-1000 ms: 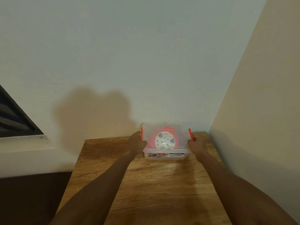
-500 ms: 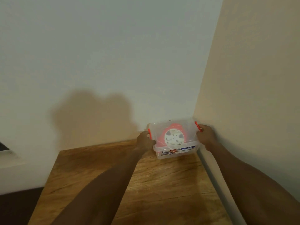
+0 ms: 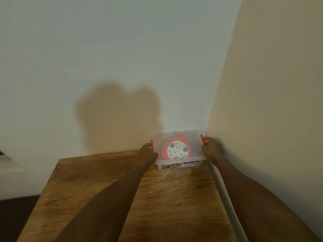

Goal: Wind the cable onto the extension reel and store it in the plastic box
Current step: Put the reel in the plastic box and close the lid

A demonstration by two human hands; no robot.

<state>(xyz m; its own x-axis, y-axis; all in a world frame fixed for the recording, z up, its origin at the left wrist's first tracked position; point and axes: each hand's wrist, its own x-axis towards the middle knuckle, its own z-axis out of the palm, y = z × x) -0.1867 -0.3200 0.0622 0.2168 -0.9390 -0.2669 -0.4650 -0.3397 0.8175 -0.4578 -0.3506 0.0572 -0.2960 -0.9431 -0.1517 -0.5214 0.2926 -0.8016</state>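
The clear plastic box [image 3: 178,151] sits at the far right corner of the wooden table [image 3: 104,189], just beside the right-hand wall [image 3: 271,84] and close to the back wall [image 3: 104,49]. Its transparent lid is fitted, with one orange latch [image 3: 151,145] on the left end and a second orange latch [image 3: 203,139] on the right end. The extension reel [image 3: 177,150] lies flat inside the box, its orange rim and white hub visible through the lid; the cable itself cannot be made out through the glare. The left hand [image 3: 146,152] grips the left end of the box at the latch. The right hand [image 3: 210,148] grips the right end, fingers apparently curled at the latch, although this area is dim. A pale strip [image 3: 225,198] runs along the right edge of the table.
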